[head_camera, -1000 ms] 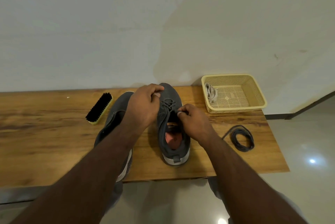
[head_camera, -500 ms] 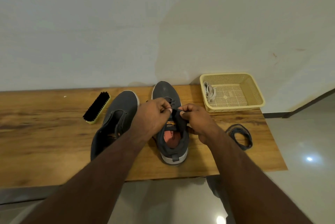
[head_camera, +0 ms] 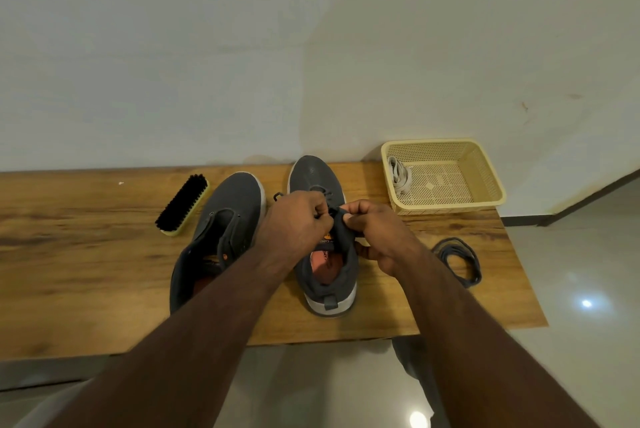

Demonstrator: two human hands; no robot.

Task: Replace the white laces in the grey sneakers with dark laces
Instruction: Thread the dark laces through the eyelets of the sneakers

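On the left of the tabletop (head_camera: 86,254) lies a shoe brush (head_camera: 182,204), bristles dark, untouched. Beside it sits the left grey sneaker (head_camera: 221,237), open at the throat with no lace that I can see in its eyelets. Next along, both hands meet over the right grey sneaker (head_camera: 325,254). The left hand (head_camera: 298,223) has its grip pinched on a dark lace (head_camera: 277,196) near the upper eyelets, a small loop of it poking out past the knuckles. The right hand (head_camera: 375,231) has its grip curled round the tongue, pulling it up and back. This looks like the threading of the dark lace through this shoe, somewhere in the upper rows. The next move likely calls for feeding the tip through the following eyelet and drawing the slack even. Further right, the white laces (head_camera: 400,176) lie in the yellow basket (head_camera: 485,167), and a spare dark lace coil (head_camera: 459,261) waits near the tabletop's edge, presumably for the other sneaker.
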